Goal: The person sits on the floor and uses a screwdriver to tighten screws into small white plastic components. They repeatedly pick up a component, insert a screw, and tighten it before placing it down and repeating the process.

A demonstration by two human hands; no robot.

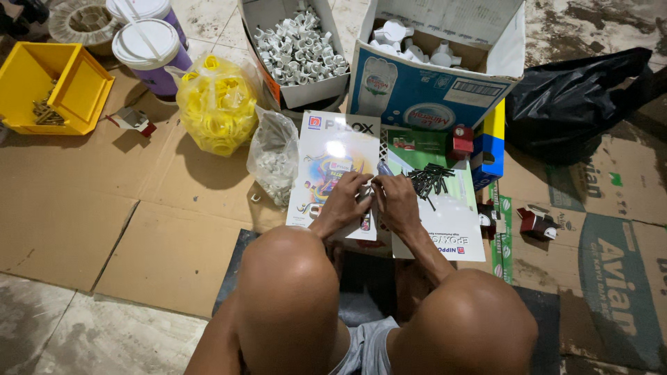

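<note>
My left hand (344, 200) and my right hand (398, 200) meet over glossy printed sheets (333, 149) laid on the floor. Together they pinch a small white plastic part (368, 189), mostly hidden by my fingers. A loose pile of short black screws (429, 179) lies on the sheet just right of my right hand. A clear bag of small white pieces (274, 156) stands left of my left hand. My knees fill the lower middle of the view.
A yellow bin (69, 87) with brass screws sits far left. Two lidded purple tubs (148, 48), a bag of yellow rings (217, 105), two boxes of white plastic fittings (297, 45), a black plastic bag (577, 97) and small red-and-white items (536, 221) ring the flattened cardboard.
</note>
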